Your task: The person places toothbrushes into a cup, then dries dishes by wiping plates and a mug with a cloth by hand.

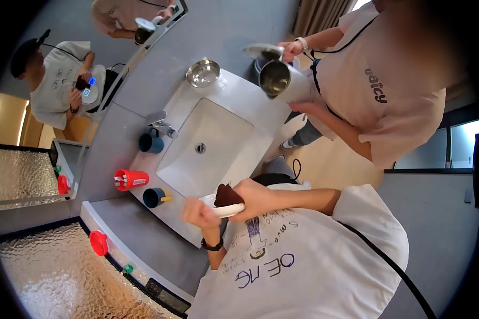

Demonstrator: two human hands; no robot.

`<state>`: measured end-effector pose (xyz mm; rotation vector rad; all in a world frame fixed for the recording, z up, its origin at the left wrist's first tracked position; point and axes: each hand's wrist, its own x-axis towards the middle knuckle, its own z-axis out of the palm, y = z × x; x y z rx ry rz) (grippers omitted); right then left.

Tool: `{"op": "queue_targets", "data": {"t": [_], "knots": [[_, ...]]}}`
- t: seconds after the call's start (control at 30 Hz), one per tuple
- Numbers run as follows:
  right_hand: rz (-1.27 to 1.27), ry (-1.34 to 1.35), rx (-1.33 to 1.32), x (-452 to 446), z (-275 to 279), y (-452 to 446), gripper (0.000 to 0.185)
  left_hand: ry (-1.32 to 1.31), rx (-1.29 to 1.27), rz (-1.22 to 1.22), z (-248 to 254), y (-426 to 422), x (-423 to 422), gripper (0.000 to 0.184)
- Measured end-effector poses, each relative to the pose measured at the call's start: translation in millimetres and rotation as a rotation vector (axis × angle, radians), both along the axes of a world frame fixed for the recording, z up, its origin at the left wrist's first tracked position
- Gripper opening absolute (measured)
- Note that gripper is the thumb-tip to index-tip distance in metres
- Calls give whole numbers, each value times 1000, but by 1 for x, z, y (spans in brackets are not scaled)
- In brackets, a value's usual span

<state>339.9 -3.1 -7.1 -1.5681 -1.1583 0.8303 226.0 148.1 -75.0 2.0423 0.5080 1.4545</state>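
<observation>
A white dish, seen nearly edge-on, is between my hands over the sink counter's near edge. My left hand, with a black band on its wrist, has its fingers curled at the dish's left end. My right hand is closed around the dish's right side and a dark red-brown cloth that lies against the dish. Its fingertips are partly hidden behind the dish and cloth.
A co-worker at the upper right holds a metal pitcher and its lid. Around the sink stand a metal bowl, a faucet, two blue mugs and a red cup. A mirror is at left.
</observation>
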Motion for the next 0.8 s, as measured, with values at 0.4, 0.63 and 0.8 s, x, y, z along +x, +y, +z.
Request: {"op": "queue_targets", "data": {"t": [0.4, 0.63, 0.8], "knots": [[-18, 430, 197, -15, -22, -17, 52, -13, -610, -189, 1, 2, -32, 49], [67, 183, -31, -36, -12, -2, 38, 261, -107, -221, 50, 16, -59, 46], [30, 108, 71, -67, 7, 0, 34, 282, 122, -365, 87, 23, -74, 51]]}}
